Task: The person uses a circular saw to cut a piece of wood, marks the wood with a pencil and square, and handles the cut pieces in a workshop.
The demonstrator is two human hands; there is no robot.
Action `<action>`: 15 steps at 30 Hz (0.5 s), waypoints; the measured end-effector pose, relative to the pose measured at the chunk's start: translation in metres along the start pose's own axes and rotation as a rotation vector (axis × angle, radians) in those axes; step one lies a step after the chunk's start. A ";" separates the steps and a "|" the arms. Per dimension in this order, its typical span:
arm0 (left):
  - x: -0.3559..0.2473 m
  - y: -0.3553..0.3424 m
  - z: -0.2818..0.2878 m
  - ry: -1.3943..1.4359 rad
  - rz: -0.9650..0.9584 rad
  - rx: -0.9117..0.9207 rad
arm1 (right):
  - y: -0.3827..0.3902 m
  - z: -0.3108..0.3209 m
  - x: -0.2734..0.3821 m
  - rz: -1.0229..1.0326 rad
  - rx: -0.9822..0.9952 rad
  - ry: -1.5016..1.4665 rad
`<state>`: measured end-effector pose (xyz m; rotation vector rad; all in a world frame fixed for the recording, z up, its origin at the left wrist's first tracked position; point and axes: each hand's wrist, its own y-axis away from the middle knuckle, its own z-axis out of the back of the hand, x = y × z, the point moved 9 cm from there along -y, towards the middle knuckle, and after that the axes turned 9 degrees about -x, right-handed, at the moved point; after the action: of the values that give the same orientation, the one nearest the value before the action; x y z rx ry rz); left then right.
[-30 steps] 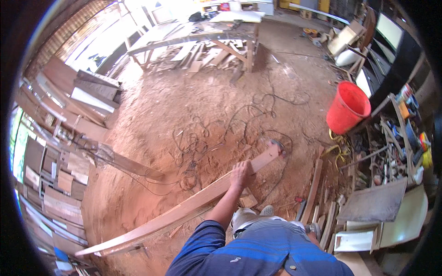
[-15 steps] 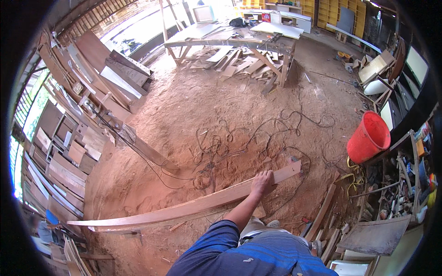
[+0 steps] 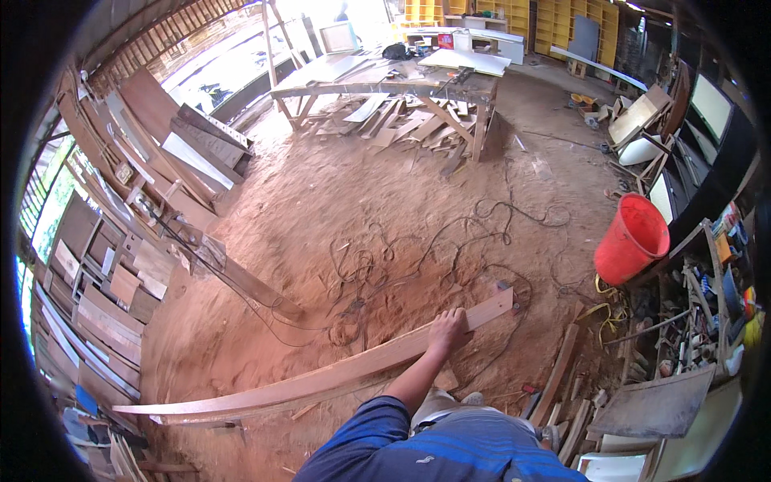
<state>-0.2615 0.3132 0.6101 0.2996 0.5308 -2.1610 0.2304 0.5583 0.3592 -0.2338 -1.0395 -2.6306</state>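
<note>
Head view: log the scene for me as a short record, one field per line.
Left hand: gripping the long wooden plank near its right-hand end
Right hand: not in view
Red bucket: right side of the picture, open mouth showing
Worktable: farther back, white panels on top, wood offcuts beneath

The dusty, reddish-brown floor (image 3: 241, 321) bears a tangled dark cable (image 3: 435, 236) across its middle and long timber strips (image 3: 556, 368) toward the right. Farther back, a wooden surface (image 3: 385, 86) carries pale flat panels (image 3: 464, 61) and a black bundle (image 3: 394, 52), with scrap boards (image 3: 405, 127) heaped beneath it on the floor; a right-hand rack (image 3: 716, 277) holds jumbled workshop items (image 3: 681, 345)
</note>
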 end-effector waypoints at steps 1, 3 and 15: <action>0.001 0.000 -0.001 0.000 0.009 -0.005 | 0.000 0.000 0.000 0.000 -0.002 -0.002; 0.003 0.000 -0.003 0.004 0.011 0.007 | 0.001 0.000 -0.002 -0.009 -0.005 -0.008; -0.001 0.000 0.005 0.029 0.013 -0.018 | 0.010 -0.001 -0.015 -0.046 -0.016 -0.016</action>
<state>-0.2615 0.3114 0.6148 0.3235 0.5630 -2.1411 0.2478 0.5543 0.3611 -0.2375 -1.0407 -2.6831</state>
